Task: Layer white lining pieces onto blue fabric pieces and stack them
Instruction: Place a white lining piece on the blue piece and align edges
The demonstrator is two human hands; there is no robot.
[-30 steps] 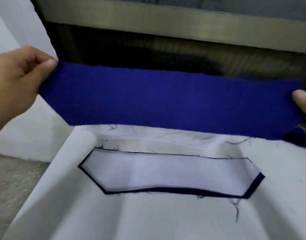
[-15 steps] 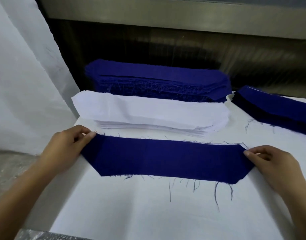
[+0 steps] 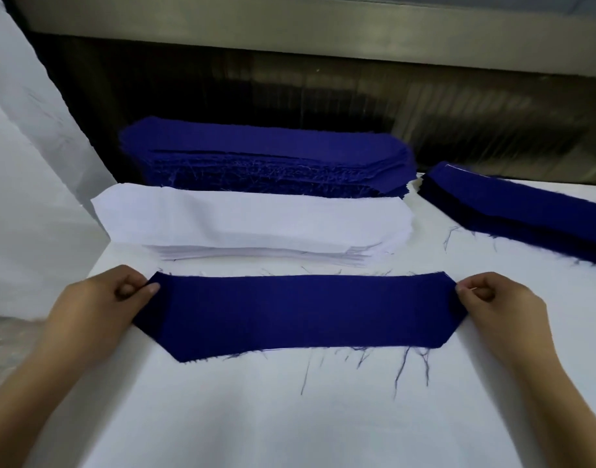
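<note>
Step in hand: You look to be laying down and squaring one blue fabric piece (image 3: 300, 315); no white lining lies on top of it yet.
Blue fabric piece: It lies flat across the middle of the table (image 3: 289, 427), its long side parallel to the near edge and its slanted corners toward you. Whether anything sits beneath it cannot be told.
Left hand: Your left hand (image 3: 100, 298) pinches the piece's left end between thumb and forefinger, with the other fingers curled in.
Right hand: Your right hand (image 3: 495, 302) pinches the far corner of the right end in the same way. Your hands are well apart, one at each end.
White lining stack (image 3: 249, 224): It sits just beyond the blue piece, toward the far edge, near it but not touching.
Blue stack (image 3: 266, 153): It stands behind the lining at the far edge.
Second blue stack (image 3: 526, 214): It runs toward the far right corner.
Loose threads (image 3: 401, 366): They trail from the near edge of the piece onto the table.
Next move: Probably let go of both ends, lift the top sheet off the lining stack alone, and set it on the blue piece with edges and slanted corners matched.
Care needed: The thin lining sheets may cling together, so peel from a corner. Release gently so the blue piece does not shift.
</note>
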